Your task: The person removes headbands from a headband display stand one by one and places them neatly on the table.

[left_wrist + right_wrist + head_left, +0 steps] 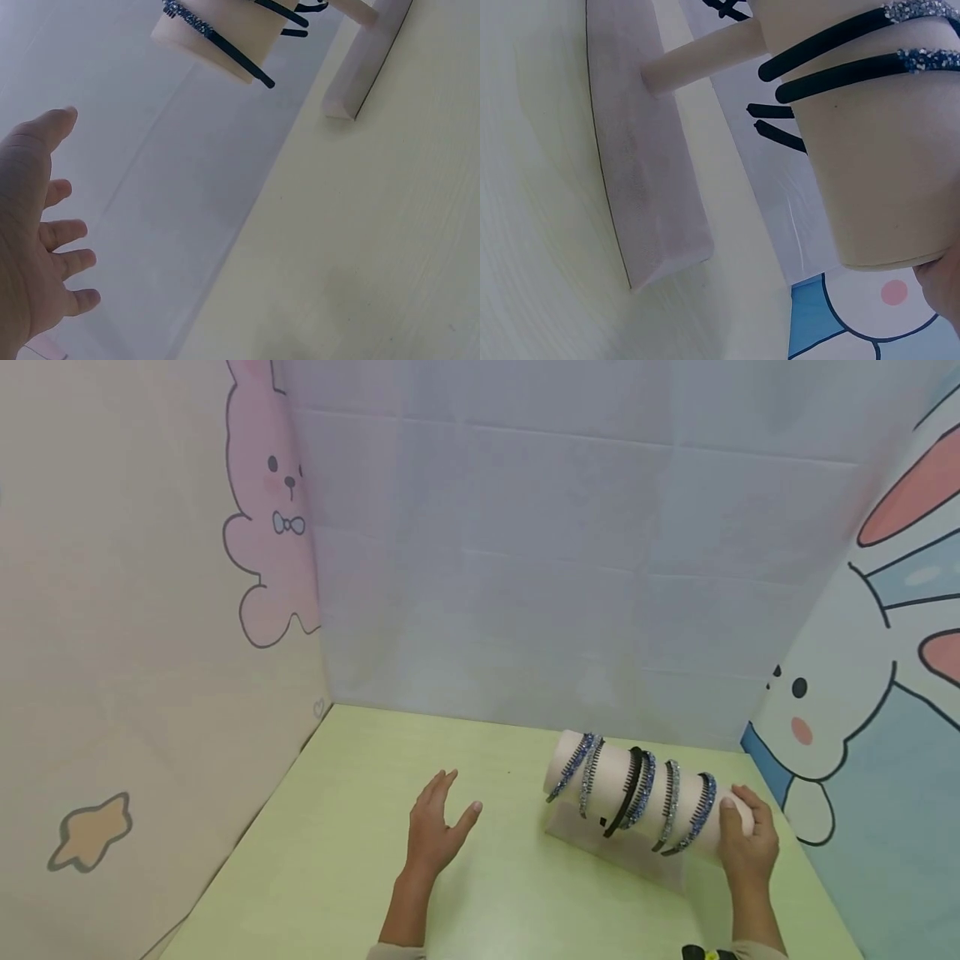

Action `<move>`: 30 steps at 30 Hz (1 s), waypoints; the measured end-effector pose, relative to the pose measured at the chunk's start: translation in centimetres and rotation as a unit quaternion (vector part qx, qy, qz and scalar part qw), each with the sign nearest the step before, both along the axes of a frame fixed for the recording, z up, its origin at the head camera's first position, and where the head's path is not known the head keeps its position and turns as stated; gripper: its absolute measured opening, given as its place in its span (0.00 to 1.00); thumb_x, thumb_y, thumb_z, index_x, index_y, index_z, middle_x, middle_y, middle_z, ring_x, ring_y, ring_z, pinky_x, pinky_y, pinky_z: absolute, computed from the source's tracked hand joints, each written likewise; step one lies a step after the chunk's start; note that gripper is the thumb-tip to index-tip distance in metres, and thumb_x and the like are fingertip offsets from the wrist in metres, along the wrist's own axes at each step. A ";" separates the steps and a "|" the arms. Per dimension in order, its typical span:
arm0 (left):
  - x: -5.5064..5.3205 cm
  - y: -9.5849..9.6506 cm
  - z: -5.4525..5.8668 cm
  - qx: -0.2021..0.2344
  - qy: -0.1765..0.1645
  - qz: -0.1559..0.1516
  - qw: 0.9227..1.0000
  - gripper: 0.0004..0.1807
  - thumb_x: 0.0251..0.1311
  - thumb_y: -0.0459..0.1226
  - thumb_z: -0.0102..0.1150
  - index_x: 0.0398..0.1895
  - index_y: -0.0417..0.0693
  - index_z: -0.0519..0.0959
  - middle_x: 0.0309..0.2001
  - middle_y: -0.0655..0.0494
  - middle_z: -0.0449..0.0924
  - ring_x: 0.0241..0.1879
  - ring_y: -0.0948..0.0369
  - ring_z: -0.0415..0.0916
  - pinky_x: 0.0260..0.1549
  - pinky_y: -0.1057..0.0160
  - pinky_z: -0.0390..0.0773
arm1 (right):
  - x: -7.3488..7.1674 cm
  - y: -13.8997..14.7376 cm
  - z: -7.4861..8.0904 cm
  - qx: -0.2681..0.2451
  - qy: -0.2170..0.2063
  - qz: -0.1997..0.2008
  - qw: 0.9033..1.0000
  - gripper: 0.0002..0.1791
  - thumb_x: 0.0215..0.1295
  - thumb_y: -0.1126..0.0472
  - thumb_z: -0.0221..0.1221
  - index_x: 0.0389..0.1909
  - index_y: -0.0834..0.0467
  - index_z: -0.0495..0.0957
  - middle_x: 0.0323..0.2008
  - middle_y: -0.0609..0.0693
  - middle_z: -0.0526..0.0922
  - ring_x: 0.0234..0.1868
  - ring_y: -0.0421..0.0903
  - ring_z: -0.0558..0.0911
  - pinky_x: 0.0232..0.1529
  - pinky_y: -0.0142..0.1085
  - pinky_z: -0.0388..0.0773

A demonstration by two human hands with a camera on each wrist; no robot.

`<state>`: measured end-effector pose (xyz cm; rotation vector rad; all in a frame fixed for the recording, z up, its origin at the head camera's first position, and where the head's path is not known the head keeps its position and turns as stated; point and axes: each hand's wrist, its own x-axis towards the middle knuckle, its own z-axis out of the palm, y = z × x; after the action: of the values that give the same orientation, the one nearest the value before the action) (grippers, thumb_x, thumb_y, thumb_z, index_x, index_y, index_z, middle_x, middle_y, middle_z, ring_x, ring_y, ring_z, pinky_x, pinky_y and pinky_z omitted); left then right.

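A cream, padded headband display stand (611,770) lies at an angle on the right half of the table, its roll raised above a flat base (615,856) by a post (705,56). Several toothed headbands ring the roll, among them a blue glittery headband (701,814), a silver one (671,802) and a plain black one (628,793). My right hand (750,843) grips the roll's near right end, thumb on this side and fingers over the far side. My left hand (435,835) hangs in the air left of the stand, fingers and thumb spread, touching nothing.
The pale green table (337,860) runs back to a whitish cloth wall (487,568). Cloth sides printed with a pink rabbit (262,543) and a white rabbit (832,718) close in the left and right. A dark and yellow item (708,953) shows by the right sleeve.
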<state>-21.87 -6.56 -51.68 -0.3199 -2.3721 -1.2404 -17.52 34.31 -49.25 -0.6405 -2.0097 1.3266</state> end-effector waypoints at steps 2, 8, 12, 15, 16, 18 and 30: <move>0.0 0.3 -0.1 0.008 -0.005 -0.011 1.000 0.33 0.56 0.53 0.60 0.62 0.46 0.69 0.62 0.42 0.65 0.61 0.44 0.61 0.52 0.38 0.62 | 0.1 0.0 -0.1 -0.004 0.008 0.004 1.000 0.20 0.69 0.52 0.50 0.59 0.50 0.71 0.63 0.41 0.66 0.63 0.42 0.64 0.56 0.37 0.64; -0.2 1.2 -0.2 0.036 -0.025 -0.041 0.998 0.34 0.58 0.54 0.58 0.63 0.47 0.68 0.64 0.45 0.63 0.63 0.46 0.59 0.53 0.39 0.62 | 0.0 0.0 -0.2 -0.007 0.034 0.008 0.999 0.19 0.68 0.54 0.51 0.58 0.51 0.72 0.63 0.42 0.67 0.62 0.41 0.65 0.57 0.35 0.64; -0.4 2.0 -0.3 0.037 -0.032 -0.057 0.997 0.34 0.58 0.54 0.57 0.64 0.45 0.68 0.64 0.45 0.63 0.63 0.47 0.59 0.54 0.40 0.62 | 0.0 0.1 -0.1 -0.003 0.037 0.005 0.999 0.19 0.68 0.54 0.51 0.58 0.50 0.73 0.63 0.41 0.67 0.62 0.39 0.64 0.57 0.34 0.63; -0.4 2.4 -0.2 0.043 -0.029 -0.069 0.996 0.33 0.59 0.53 0.57 0.63 0.44 0.68 0.64 0.44 0.63 0.63 0.46 0.59 0.54 0.40 0.62 | 0.2 0.1 -0.2 -0.004 0.035 0.001 0.999 0.18 0.68 0.55 0.51 0.58 0.50 0.73 0.63 0.40 0.68 0.62 0.38 0.65 0.57 0.33 0.63; -0.4 2.5 -0.2 0.045 -0.027 -0.071 0.996 0.33 0.59 0.52 0.57 0.63 0.44 0.68 0.63 0.44 0.63 0.63 0.46 0.59 0.54 0.40 0.62 | 0.2 0.1 -0.2 -0.004 0.036 -0.001 0.999 0.18 0.67 0.55 0.51 0.57 0.51 0.73 0.62 0.41 0.68 0.62 0.38 0.65 0.57 0.32 0.63; -0.5 2.7 -0.1 0.050 -0.024 -0.076 0.996 0.33 0.59 0.52 0.57 0.63 0.43 0.68 0.63 0.44 0.64 0.63 0.46 0.59 0.54 0.40 0.62 | 0.3 0.1 -0.2 -0.003 0.038 -0.001 0.999 0.18 0.67 0.55 0.51 0.57 0.51 0.74 0.62 0.41 0.68 0.62 0.38 0.65 0.57 0.32 0.63; -1.2 4.1 0.8 0.048 -0.017 -0.111 0.993 0.31 0.60 0.50 0.57 0.63 0.45 0.68 0.63 0.43 0.64 0.62 0.46 0.60 0.53 0.40 0.63 | 0.0 0.4 0.1 -0.008 0.045 -0.001 0.999 0.16 0.66 0.56 0.52 0.54 0.52 0.77 0.58 0.38 0.73 0.58 0.35 0.67 0.56 0.30 0.61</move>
<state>-23.05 -2.44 -50.90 -0.5488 -2.3447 -1.4652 -17.53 34.67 -49.19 -0.5787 -1.9273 1.3481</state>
